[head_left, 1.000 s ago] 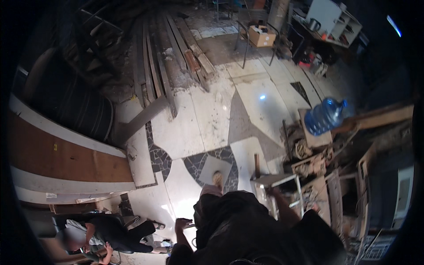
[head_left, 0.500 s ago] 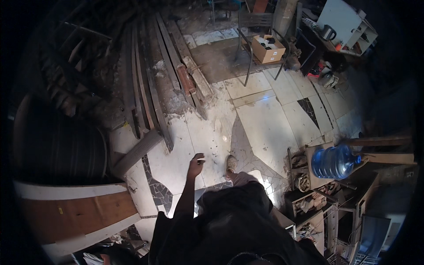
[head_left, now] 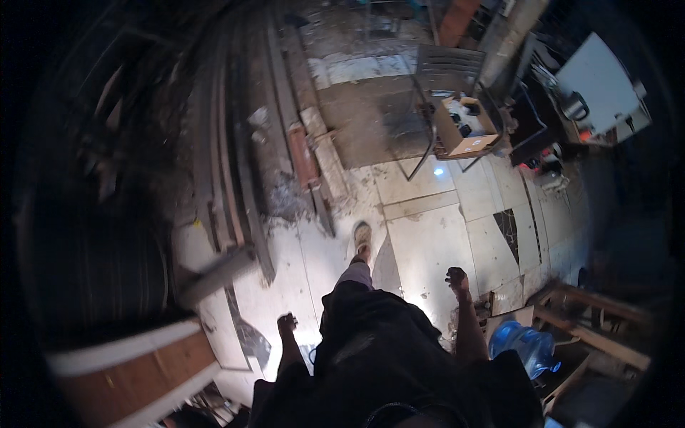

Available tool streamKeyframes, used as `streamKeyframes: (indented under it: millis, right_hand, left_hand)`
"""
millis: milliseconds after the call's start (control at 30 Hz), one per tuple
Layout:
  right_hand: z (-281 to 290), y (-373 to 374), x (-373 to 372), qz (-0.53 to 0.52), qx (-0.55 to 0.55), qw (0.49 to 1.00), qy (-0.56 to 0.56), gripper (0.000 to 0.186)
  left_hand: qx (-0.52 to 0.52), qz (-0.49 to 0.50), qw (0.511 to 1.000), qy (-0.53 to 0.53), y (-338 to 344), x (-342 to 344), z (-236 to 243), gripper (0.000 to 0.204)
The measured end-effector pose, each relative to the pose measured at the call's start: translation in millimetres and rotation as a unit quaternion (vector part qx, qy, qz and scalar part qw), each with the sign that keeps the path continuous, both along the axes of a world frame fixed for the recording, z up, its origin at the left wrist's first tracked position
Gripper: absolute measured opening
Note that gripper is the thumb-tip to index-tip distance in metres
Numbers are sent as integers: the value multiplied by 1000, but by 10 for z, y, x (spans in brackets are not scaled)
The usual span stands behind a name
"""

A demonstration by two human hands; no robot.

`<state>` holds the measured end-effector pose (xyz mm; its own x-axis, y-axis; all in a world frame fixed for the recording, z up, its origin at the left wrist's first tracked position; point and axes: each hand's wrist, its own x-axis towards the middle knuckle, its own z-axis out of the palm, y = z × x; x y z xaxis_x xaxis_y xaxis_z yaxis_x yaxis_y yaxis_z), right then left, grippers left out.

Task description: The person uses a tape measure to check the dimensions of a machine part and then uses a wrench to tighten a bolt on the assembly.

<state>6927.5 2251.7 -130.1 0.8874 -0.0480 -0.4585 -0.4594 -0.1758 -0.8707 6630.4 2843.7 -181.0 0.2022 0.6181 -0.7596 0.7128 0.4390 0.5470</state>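
The person is walking over the tiled floor (head_left: 428, 242), both hands swinging free and holding nothing: the left hand (head_left: 286, 324) is hanging loosely curled, the right hand (head_left: 457, 278) too, though blur is making the fingers hard to read. The foot (head_left: 362, 239) is stepping just beside the planks (head_left: 314, 157); catching one could be causing a stumble toward the water jug (head_left: 524, 347).

A blue water jug (head_left: 524, 347) lies tilted beside the wooden frames (head_left: 592, 321).
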Motion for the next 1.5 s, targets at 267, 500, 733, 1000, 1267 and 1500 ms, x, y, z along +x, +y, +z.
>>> streamKeyframes:
  millis: [267,500,733,1000,1267,1500]
  right_hand:
    - [161,822,1381,161,-289,928,173,34]
    - [448,907,2860,7,-203,968,148,25]
    - [711,1378,5800,209,-220,937,-175,21]
    - [2091,3103,8840,457,-10,889,-37,44]
    - [1962,4145,11231,319,4,948,-25,43]
    - [1364,4100,12863,367,-126,919,-65,36]
  left_hand:
    - [-9,-177,965,-191,208,3626,324,16]
    - [137,-488,797,-328,-85,7192,710,19]
    - [125,-517,798,-285,-33,8818,660,24]
    - [-18,-186,953,-240,778,8990,660,19]
    - [-81,-9,996,-23,1474,10219,298,29]
    - [-58,36,944,-324,2842,13705,242,22]
